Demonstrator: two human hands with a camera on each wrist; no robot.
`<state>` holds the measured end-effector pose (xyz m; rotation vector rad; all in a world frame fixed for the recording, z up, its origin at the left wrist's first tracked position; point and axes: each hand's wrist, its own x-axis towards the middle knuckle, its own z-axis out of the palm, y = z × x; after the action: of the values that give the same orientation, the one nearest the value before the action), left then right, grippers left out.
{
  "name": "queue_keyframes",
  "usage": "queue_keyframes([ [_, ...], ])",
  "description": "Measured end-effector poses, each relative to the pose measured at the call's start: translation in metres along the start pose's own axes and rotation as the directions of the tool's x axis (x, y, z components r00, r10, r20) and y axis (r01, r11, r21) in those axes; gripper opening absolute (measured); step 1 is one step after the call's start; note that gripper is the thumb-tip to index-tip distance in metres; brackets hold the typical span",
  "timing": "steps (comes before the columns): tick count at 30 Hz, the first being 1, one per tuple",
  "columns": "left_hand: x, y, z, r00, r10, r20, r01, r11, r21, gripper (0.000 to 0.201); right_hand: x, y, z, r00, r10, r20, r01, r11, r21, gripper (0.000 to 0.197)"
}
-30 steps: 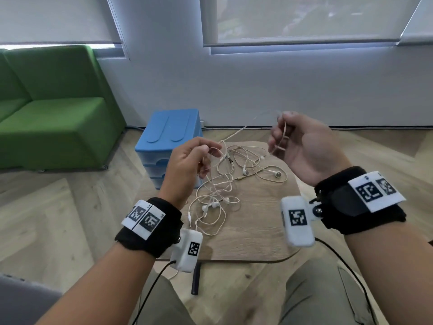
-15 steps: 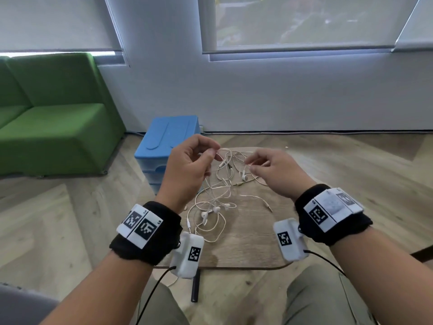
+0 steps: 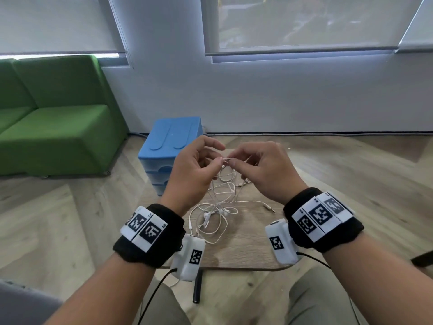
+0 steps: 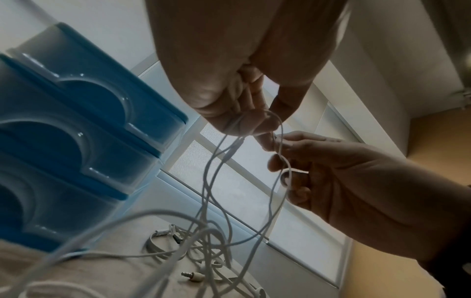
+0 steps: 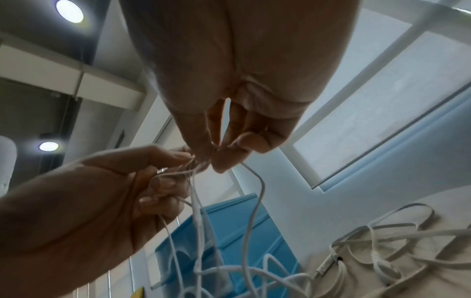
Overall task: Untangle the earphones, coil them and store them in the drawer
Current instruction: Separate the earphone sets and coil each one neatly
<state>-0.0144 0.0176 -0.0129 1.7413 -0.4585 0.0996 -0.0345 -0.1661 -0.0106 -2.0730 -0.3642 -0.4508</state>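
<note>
A tangle of white earphones [image 3: 216, 207] lies on the small wooden table [image 3: 246, 249], with strands lifted up to both hands. My left hand [image 3: 216, 160] pinches the cord between thumb and fingers above the pile. My right hand [image 3: 230, 163] pinches the same cord right beside it, fingertips almost touching. In the left wrist view the earphones [image 4: 224, 181] hang down from the left hand [image 4: 242, 125], and the right hand [image 4: 280, 157] holds a loop. The right wrist view shows the right hand [image 5: 219, 157] pinching strands of the earphones [image 5: 198, 221] next to the left hand [image 5: 178, 161]. The blue drawer unit [image 3: 171, 151] stands behind the table, drawers closed.
A green sofa [image 3: 54, 127] stands at the left against the wall. Wooden floor surrounds the table. A loose jack plug [image 3: 269, 208] lies on the table's right part. My knees are just under the table's near edge.
My right hand came down from a raised position on the right and moved left, meeting my left hand. Both hands now pinch the cord together above the pile.
</note>
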Motion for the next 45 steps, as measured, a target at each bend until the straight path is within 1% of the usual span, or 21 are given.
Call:
queue_keyframes([
  [2,0.001,-0.002,-0.001,1.0,-0.001,0.004,0.001,1.0,0.025,0.014,0.0,0.0,0.002,0.996,-0.077,-0.04,0.073,0.993,-0.089,0.008],
  [3,0.002,-0.003,-0.001,1.0,0.0,0.003,0.0,1.0,0.029,0.014,0.001,0.001,0.002,0.994,-0.108,-0.036,0.101,0.984,-0.146,0.008],
  [6,0.004,-0.004,0.001,1.0,0.0,0.011,-0.001,0.998,0.061,0.015,0.002,0.004,0.003,0.981,-0.183,0.059,0.192,0.91,-0.367,0.014],
  [9,0.005,-0.006,0.002,0.999,-0.017,0.043,0.013,0.995,0.094,0.018,0.002,0.003,-0.001,0.963,-0.239,0.122,0.268,0.827,-0.494,0.014],
  [12,0.007,-0.006,0.002,0.998,-0.04,0.049,0.035,0.994,0.101,0.018,0.002,0.0,0.0,0.955,-0.273,0.111,0.289,0.791,-0.539,0.015],
  [15,0.007,-0.006,0.002,0.998,-0.055,0.038,0.05,0.992,0.117,0.017,0.002,-0.001,0.005,0.957,-0.264,0.119,0.285,0.785,-0.55,0.018],
  [19,0.006,-0.007,0.001,0.997,-0.069,0.026,0.065,0.99,0.123,0.019,0.002,0.002,0.006,0.962,-0.254,0.097,0.264,0.787,-0.557,0.015],
  [22,0.006,-0.009,0.0,0.998,-0.064,0.003,0.063,0.99,0.127,0.016,0.005,0.007,0.008,0.98,-0.193,0.044,0.193,0.878,-0.437,0.008],
  [24,0.006,-0.01,0.001,0.998,-0.052,-0.016,0.054,0.989,0.141,0.013,0.007,0.009,0.007,0.993,-0.121,0.01,0.117,0.927,-0.357,0.008],
  [26,0.006,-0.012,0.001,0.998,-0.043,-0.037,0.049,0.986,0.159,0.012,0.008,0.008,0.004,0.998,-0.055,0.0,0.053,0.951,-0.304,0.009],
  [30,0.007,-0.018,0.003,0.998,-0.05,-0.04,0.057,0.981,0.185,0.011,0.008,-0.003,-0.002,1.0,0.005,0.014,-0.002,0.977,-0.212,0.009],
  [32,0.007,-0.019,0.003,0.998,-0.053,-0.036,0.059,0.979,0.196,0.011,0.011,-0.006,-0.005,0.995,0.086,0.042,-0.078,0.984,-0.159,0.012],
  [33,0.007,-0.019,0.003,0.998,-0.06,-0.035,0.065,0.978,0.196,0.011,0.012,-0.007,-0.008,0.987,0.144,0.075,-0.136,0.985,-0.102,0.015],
  [35,0.007,-0.019,0.003,0.997,-0.073,-0.027,0.077,0.98,0.184,0.009,0.015,-0.012,-0.014,0.962,0.234,0.141,-0.245,0.968,0.062,0.026],
  [37,0.007,-0.022,0.003,0.997,-0.078,-0.018,0.08,0.983,0.163,0.009,0.017,-0.017,-0.022,0.956,0.265,0.128,-0.285,0.941,0.181,0.027],
  [39,0.005,-0.025,0.004,0.997,-0.081,-0.014,0.082,0.984,0.157,0.012,0.021,-0.022,-0.033,0.955,0.29,0.067,-0.296,0.899,0.323,0.025],
  [41,0.003,-0.028,0.005,0.996,-0.09,-0.019,0.092,0.982,0.168,0.012,0.026,-0.025,-0.045,0.949,0.315,0.013,-0.285,0.838,0.466,0.024],
  [45,0.003,-0.033,0.004,0.995,-0.093,-0.031,0.096,0.982,0.16,0.007,0.03,-0.029,-0.059,0.947,0.316,-0.051,-0.237,0.799,0.552,0.025],
])
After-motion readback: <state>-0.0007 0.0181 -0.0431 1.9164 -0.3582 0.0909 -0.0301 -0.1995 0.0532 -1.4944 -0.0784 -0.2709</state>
